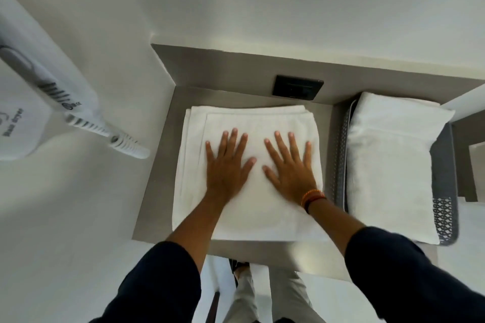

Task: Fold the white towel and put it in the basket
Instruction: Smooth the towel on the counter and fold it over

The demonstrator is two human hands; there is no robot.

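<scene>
White towel (252, 207), folded into a layered rectangle, lies flat on the grey surface (157, 191). Left hand (227, 165) and right hand (291, 168) press on it, palms down, each grip spread wide, holding nothing. Grey perforated basket (444, 191) stands just right (another folded white towel (391, 165) inside).

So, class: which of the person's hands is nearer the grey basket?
Right. The right hand lies flat on the folded white towel, on the side beside the grey basket; the left hand lies flat farther away.
</scene>
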